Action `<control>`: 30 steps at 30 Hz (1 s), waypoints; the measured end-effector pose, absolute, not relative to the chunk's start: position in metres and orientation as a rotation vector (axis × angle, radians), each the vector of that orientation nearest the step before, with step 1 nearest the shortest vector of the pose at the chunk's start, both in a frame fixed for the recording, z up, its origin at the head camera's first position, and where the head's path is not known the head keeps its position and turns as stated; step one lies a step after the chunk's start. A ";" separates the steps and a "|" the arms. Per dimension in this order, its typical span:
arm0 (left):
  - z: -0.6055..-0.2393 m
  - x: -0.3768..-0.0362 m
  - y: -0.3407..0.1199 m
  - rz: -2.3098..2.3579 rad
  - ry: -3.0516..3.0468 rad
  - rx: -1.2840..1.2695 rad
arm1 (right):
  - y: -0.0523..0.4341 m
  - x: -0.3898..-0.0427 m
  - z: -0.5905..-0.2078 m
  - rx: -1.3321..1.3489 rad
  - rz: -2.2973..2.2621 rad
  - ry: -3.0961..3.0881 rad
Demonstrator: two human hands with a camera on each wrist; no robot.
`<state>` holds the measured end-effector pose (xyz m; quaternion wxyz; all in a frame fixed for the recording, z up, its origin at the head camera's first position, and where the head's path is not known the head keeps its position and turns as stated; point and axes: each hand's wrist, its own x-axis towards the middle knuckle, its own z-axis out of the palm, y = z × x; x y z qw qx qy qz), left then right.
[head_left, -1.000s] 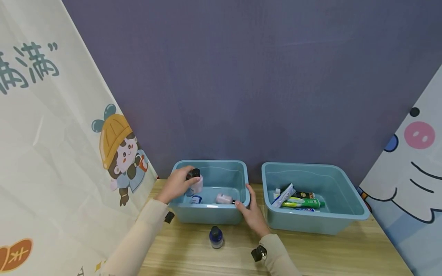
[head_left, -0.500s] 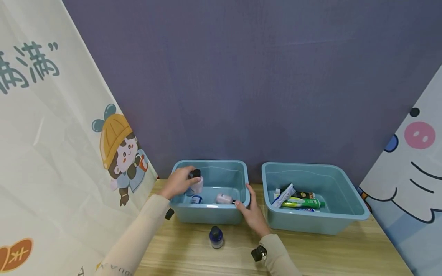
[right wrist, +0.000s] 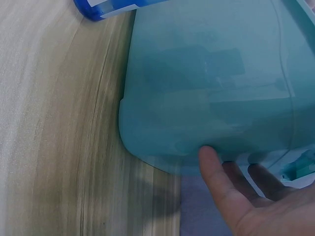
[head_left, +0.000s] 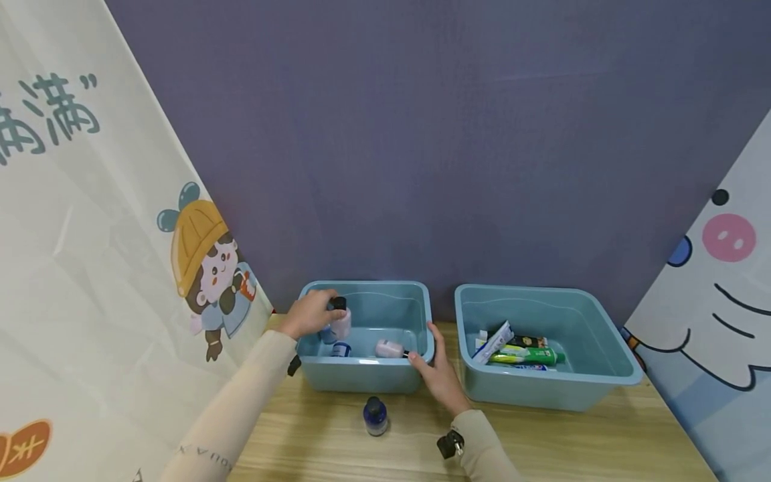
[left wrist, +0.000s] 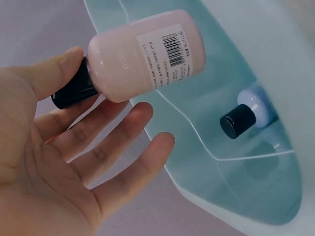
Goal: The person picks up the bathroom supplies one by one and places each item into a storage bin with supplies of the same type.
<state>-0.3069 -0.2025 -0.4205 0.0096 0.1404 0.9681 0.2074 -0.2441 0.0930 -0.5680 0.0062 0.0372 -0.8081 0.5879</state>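
Observation:
My left hand point(head_left: 310, 313) holds a pink bottle point(head_left: 342, 323) point(left wrist: 147, 54) by its black cap, thumb on the cap and the other fingers spread loosely under it. The bottle hangs tilted over the left side of the left blue bin point(head_left: 361, 380) point(left wrist: 231, 172). Inside this bin lie another pink bottle point(head_left: 390, 347) and a small white and blue bottle point(head_left: 340, 349). My right hand point(head_left: 440, 375) point(right wrist: 246, 196) rests against the bin's point(right wrist: 206, 88) front right corner, thumb on the front wall, fingers straight along the side.
A dark blue bottle point(head_left: 375, 415) point(right wrist: 113, 7) stands on the wooden table point(head_left: 572, 442) in front of the left bin. A second blue bin point(head_left: 542, 396) to the right holds several toothpaste tubes point(head_left: 521, 353). Fabric backdrops close in behind and on both sides.
My left hand with the pink bottle has edged slightly left and down inside the bin. The right hand has stayed on the bin's corner.

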 end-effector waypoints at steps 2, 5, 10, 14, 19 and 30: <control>-0.421 -0.309 -0.204 0.637 3.016 0.425 | 0.093 -0.244 -0.568 0.116 1.839 -2.532; -0.423 -0.314 -0.205 0.610 3.017 0.403 | 0.093 -0.243 -0.568 0.117 1.841 -2.528; -0.425 -0.323 -0.207 0.563 3.026 0.398 | 0.093 -0.243 -0.569 0.115 1.853 -2.515; -0.426 -0.329 -0.207 0.517 3.036 0.389 | 0.092 -0.244 -0.569 0.120 1.857 -2.510; -0.426 -0.335 -0.206 0.501 3.026 0.376 | 0.092 -0.245 -0.569 0.134 1.848 -2.507; -0.431 -0.345 -0.206 0.443 3.032 0.375 | 0.092 -0.244 -0.569 0.132 1.844 -2.504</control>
